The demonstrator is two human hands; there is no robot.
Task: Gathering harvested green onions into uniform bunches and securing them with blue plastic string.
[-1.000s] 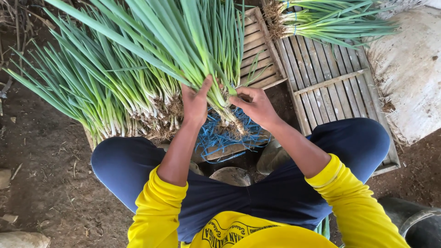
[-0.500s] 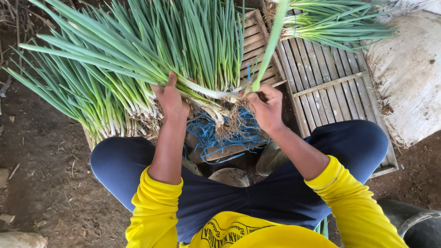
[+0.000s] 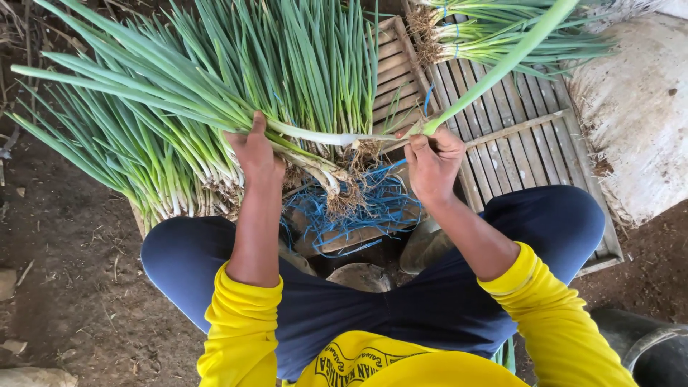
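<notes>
While the left hand (image 3: pixel 259 159) still clamps the onion bunch (image 3: pixel 215 107) over the blue twine (image 3: pixel 373 208), the right hand (image 3: pixel 432 161) has pulled one stalk (image 3: pixel 502 68) clear, seemingly peeling it, gripped at its base.

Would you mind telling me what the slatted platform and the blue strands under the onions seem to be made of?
The slatted platform looks like bare, weathered wood or split bamboo: pale grey-brown strips, matte, with gaps between. The blue strands look like thin plastic twine: bright, even colour, slightly glossy and loosely tangled, though fibre cord cannot be excluded.
</notes>
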